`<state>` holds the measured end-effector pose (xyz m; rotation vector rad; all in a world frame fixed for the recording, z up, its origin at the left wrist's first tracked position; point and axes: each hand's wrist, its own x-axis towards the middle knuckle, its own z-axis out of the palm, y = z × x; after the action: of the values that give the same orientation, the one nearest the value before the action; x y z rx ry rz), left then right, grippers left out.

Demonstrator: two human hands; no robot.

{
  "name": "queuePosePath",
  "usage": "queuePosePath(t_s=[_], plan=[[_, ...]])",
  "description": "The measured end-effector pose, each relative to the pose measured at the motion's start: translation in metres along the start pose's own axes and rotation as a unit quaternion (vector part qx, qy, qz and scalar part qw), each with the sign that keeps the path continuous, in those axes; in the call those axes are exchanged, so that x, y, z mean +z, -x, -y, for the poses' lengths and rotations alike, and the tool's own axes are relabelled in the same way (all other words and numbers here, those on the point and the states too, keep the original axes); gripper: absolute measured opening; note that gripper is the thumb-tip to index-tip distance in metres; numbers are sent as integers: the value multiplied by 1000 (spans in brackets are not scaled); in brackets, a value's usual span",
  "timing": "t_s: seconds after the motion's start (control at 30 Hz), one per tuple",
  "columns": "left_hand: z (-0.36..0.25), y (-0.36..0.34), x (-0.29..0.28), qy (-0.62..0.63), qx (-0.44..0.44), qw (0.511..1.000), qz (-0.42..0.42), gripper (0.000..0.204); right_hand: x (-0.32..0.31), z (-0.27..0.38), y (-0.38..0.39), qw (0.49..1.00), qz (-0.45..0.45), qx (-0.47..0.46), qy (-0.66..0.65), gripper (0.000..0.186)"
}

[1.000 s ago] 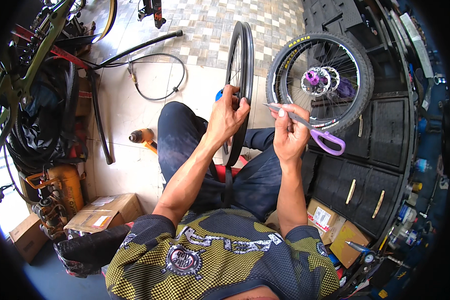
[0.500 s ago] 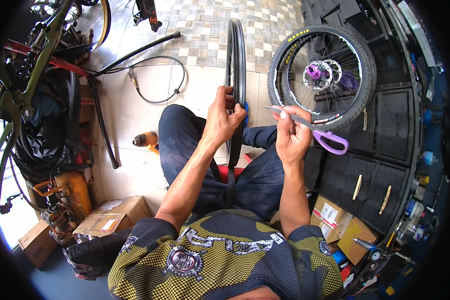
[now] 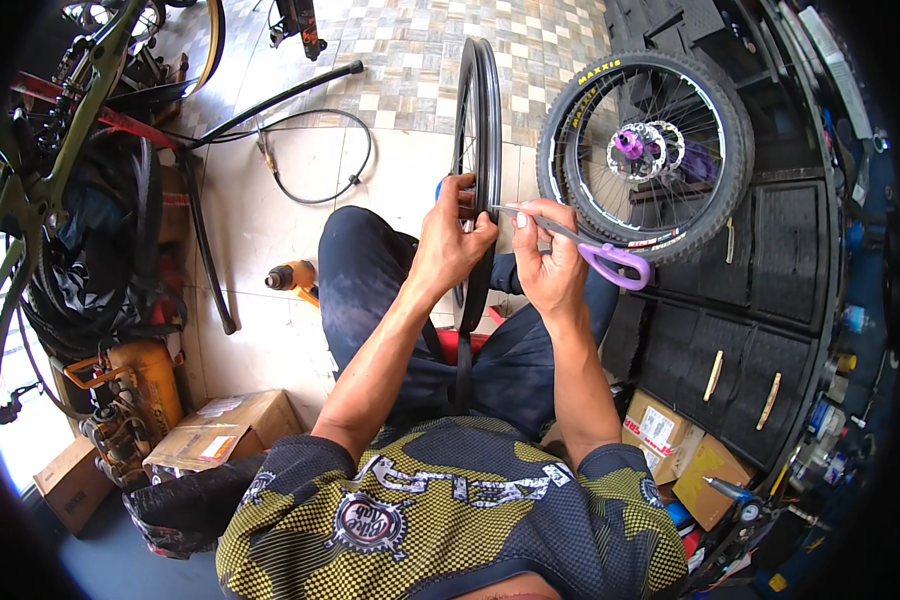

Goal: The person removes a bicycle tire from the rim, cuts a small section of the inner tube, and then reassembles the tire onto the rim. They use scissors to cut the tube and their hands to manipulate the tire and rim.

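A bare bicycle wheel rim (image 3: 486, 120) stands upright between my knees, its black channel facing me. My left hand (image 3: 448, 245) is closed around the rim, thumb pressed on the channel and fingers among the spokes. My right hand (image 3: 553, 265) holds a pair of scissors (image 3: 592, 254) by the blades, the purple handle sticking out to the right. The scissors' pointed tip is at the right edge of the rim, close to my left thumb; whether it touches cannot be made out. A black strip (image 3: 460, 375) hangs below the rim towards my lap.
A wheel with a knobbly tyre (image 3: 725, 190) leans against black drawers (image 3: 785, 245) on the right. To the left are a green bike frame (image 3: 70, 150), a black stand leg (image 3: 208, 240), a looped cable (image 3: 368, 150) and an orange-black tool (image 3: 292, 277). Cardboard boxes (image 3: 260, 420) lie nearby.
My right hand has moved left with the scissors, bringing their tip from a gap away to the rim's edge. The rim has tilted slightly; my left hand keeps its grip.
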<state>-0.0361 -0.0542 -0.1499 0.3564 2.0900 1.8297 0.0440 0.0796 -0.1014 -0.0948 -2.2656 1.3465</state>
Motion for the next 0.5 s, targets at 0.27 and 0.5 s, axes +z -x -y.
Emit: queuePosePath(t_s=[0.27,0.5], plan=[[0,1,1,-2,-14,1000,-3,61,9,-14,0,999,0,-36,40,20],[6,1,2,-21,5,1000,-9,60,8,-16,-2,993,8,-71,94,18]])
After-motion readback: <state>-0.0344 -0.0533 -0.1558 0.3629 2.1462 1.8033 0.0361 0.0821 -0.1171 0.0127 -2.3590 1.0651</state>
